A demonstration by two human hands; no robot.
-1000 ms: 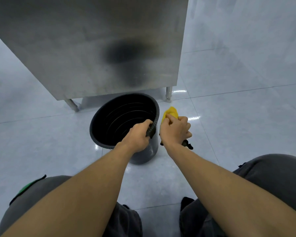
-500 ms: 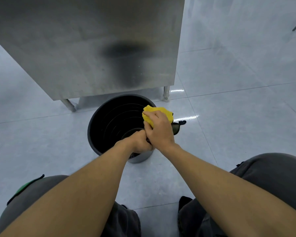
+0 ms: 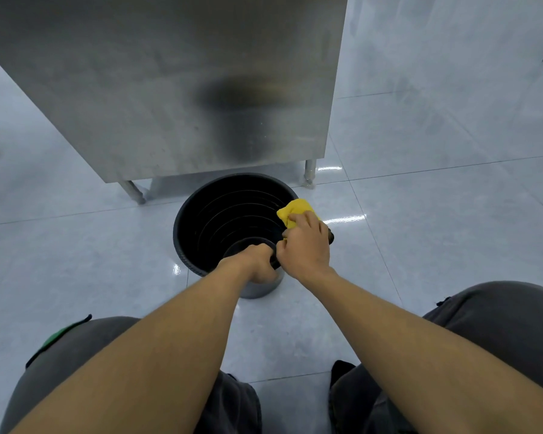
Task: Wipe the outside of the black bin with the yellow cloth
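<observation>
The left hand is gripping the stiff, light-looking bin by its near rim (sensible hold); the right hand is pinching the soft cloth

I crouch on the floor of what looks like a commercial kitchen or workroom: glossy pale floor tiles run wall to wall, and a brushed stainless-steel cabinet stands on short metal legs.
</observation>
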